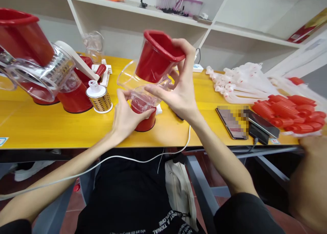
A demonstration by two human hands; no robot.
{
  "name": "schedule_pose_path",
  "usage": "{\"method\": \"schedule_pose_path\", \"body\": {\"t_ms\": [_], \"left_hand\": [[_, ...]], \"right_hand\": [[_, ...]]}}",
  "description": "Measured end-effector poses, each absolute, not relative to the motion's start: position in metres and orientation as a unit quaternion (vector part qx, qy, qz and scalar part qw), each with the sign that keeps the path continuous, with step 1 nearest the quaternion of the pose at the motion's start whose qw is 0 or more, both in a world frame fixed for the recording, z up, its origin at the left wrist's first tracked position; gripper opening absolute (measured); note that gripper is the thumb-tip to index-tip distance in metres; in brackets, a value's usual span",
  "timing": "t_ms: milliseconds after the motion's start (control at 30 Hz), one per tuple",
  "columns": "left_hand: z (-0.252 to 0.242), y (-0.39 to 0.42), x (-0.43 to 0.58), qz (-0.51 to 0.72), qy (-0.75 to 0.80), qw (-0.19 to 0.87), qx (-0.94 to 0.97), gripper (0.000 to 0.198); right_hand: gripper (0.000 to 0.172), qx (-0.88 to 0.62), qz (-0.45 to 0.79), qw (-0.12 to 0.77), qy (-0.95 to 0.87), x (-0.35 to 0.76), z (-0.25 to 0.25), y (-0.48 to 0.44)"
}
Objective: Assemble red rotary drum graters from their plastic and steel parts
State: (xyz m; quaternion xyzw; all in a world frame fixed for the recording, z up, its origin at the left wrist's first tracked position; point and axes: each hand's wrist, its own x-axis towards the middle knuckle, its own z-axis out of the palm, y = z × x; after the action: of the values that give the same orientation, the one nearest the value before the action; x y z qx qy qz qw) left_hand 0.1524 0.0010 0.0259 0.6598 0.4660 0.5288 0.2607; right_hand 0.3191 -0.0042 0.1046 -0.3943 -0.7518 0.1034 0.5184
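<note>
Over a yellow table (pixel 63 128), both hands grip a red and clear plastic rotary grater. My right hand (pixel 178 87) is closed around its red hopper (pixel 155 57), thumb and fingers pinching the rim and the clear housing (pixel 127 77) below. My left hand (pixel 126 116) wraps the clear neck above the red base (pixel 145 123), which stands on the table. The hopper tilts to the left.
At the left stand an assembled grater (pixel 38 64) with white handle, another red base (pixel 75 98) and a metal drum blade (pixel 99 98). A phone (pixel 233 121) lies right of my arm. Red parts (pixel 288 113) and white bagged parts (pixel 240 81) pile at the right. White shelves rise behind.
</note>
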Motion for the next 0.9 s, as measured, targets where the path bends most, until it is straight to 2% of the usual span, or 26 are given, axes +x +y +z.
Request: {"method": "schedule_pose_path", "body": {"t_ms": [133, 200, 367, 433, 500, 633, 800, 900], "left_hand": [[0.02, -0.007, 0.163, 0.539, 0.46, 0.235, 0.665, 0.076], [0.014, -0.008, 0.163, 0.547, 0.45, 0.235, 0.666, 0.077], [0.002, -0.008, 0.154, 0.518, 0.426, 0.331, 0.664, 0.083], [0.003, -0.006, 0.15, 0.483, 0.426, 0.35, 0.68, 0.091], [0.007, -0.002, 0.147, 0.445, 0.419, 0.361, 0.704, 0.09], [0.016, 0.007, 0.14, 0.396, 0.364, 0.382, 0.751, 0.072], [0.027, 0.021, 0.131, 0.344, 0.332, 0.411, 0.776, 0.082], [0.031, 0.036, 0.126, 0.301, 0.279, 0.431, 0.804, 0.084]], "right_hand": [[0.09, -0.368, 0.078, 0.562, -0.736, 0.309, 0.099, -0.003], [0.089, -0.366, 0.078, 0.536, -0.757, 0.313, 0.101, 0.003], [0.097, -0.338, 0.16, 0.439, -0.817, 0.335, 0.111, 0.027], [0.102, -0.342, 0.17, 0.426, -0.82, 0.34, 0.114, 0.034], [0.103, -0.341, 0.167, 0.422, -0.823, 0.342, 0.115, 0.036], [0.097, -0.306, 0.183, 0.408, -0.84, 0.344, 0.119, 0.035], [0.092, -0.251, 0.241, 0.382, -0.856, 0.346, 0.127, 0.039], [0.083, -0.205, 0.282, 0.382, -0.856, 0.344, 0.128, 0.042]]}}
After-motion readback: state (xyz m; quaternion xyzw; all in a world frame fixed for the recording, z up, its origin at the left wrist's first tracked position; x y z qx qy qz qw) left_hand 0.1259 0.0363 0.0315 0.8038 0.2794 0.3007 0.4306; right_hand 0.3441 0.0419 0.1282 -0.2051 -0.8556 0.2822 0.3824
